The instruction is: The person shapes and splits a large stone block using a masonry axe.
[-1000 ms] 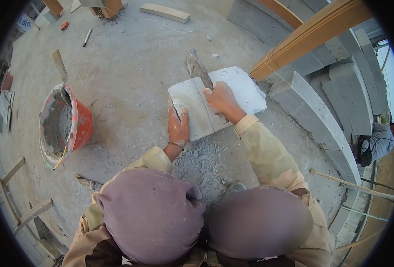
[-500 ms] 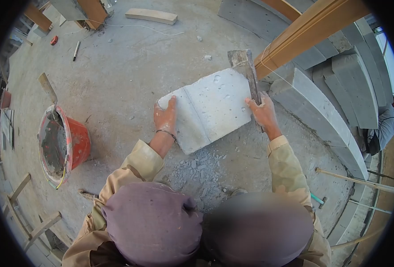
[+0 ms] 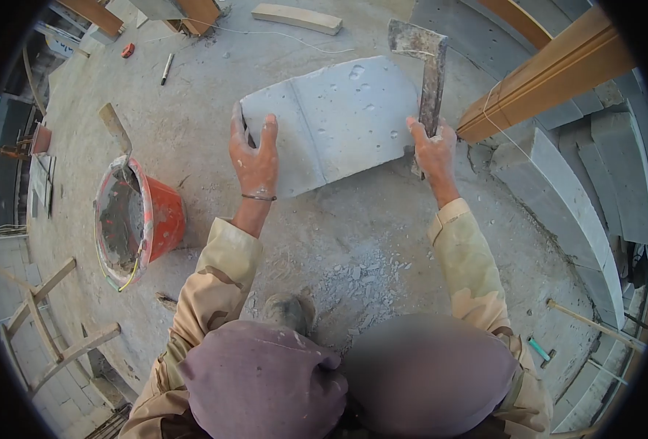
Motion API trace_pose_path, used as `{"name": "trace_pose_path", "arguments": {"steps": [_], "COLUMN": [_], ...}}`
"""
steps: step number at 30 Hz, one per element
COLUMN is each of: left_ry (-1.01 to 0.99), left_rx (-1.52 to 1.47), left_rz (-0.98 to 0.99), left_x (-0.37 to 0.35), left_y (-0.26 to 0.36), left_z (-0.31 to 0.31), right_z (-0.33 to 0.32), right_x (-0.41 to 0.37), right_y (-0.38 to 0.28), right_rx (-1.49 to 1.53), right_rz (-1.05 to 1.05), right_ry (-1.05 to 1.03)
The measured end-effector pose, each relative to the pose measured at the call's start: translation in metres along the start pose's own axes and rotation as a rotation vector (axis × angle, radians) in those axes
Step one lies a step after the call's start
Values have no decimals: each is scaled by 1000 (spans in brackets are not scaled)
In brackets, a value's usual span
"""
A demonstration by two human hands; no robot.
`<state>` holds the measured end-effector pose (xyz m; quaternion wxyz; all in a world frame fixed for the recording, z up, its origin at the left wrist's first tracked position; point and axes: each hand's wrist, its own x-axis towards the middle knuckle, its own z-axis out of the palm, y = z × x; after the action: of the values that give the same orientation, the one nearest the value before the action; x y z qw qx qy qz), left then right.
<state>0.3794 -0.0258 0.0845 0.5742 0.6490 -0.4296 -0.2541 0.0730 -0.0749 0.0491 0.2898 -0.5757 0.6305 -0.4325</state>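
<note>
A pale aerated concrete block [image 3: 338, 117] is raised in front of me, its face pitted and crossed by one straight groove. My left hand [image 3: 255, 157] grips its left edge, thumb on the face and fingers behind. At the right edge, my right hand [image 3: 435, 154] is closed around the handle of a worn hatchet [image 3: 431, 84], whose head points up and to the left. The right thumb lies by the block's edge. Grey chips [image 3: 360, 282] are scattered on the floor between the block and my knees.
To the left stands a red bucket [image 3: 164, 219] of grey mortar, with a trowel [image 3: 116, 130] leaning out. Curved grey blocks [image 3: 558, 190] and a wooden post [image 3: 543, 73] flank the right side. A small green-handled tool [image 3: 540, 350] lies lower right; wooden framing [image 3: 53, 340] is lower left.
The block has moved forward and up in view, away from the chips, with both hands. The hatchet has risen with the right hand, showing more of its head and handle.
</note>
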Motion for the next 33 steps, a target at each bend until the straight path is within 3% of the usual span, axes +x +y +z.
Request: {"name": "trace_pose_path", "arguments": {"steps": [2, 6, 8, 9, 11, 12, 14, 15, 17, 18, 20, 26, 33], "left_ry": [-68, -110, -131, -130, -60, -55, -17, -7, -289, -294, -489, -520, -478], "left_rx": [117, 131, -113, -116, -126, -137, 57, 47, 102, 88, 13, -14, -41], "left_rz": [213, 295, 282, 280, 224, 220, 210, 198, 145, 155, 157, 138, 104], "left_x": [7, -21, -58, -81, -111, -116, -124, -119, -100, -105, -122, -120, -112], "left_y": [4, -21, -7, -6, -7, -5, -3, -7, -15, -12, -2, -5, -4], "left_z": [-6, -22, -28, -34, -41, -45, -57, -58, -53, -48, -41, -45, -43], "right_z": [3, -3, -20, -19, -12, -21, -49, -63, -92, -103, -117, -132, -129], "right_x": [5, -28, -51, -66, -92, -110, -147, -158, -174, -181, -193, -213, -231], "right_y": [-2, 0, -9, -5, 3, -5, -29, -37, -52, -61, -82, -131, -117], "right_rx": [167, 346, 265, 261, 64, 52, 210, 195, 9, 0, -39, -162, -190], "right_rz": [-55, -126, -8, -8, -396, -401, 5, 1, -123, -130, 25, -262, -124], "right_ry": [-31, -27, -249, -250, -200, -204, -182, -192, -317, -304, -463, -383, -429]}}
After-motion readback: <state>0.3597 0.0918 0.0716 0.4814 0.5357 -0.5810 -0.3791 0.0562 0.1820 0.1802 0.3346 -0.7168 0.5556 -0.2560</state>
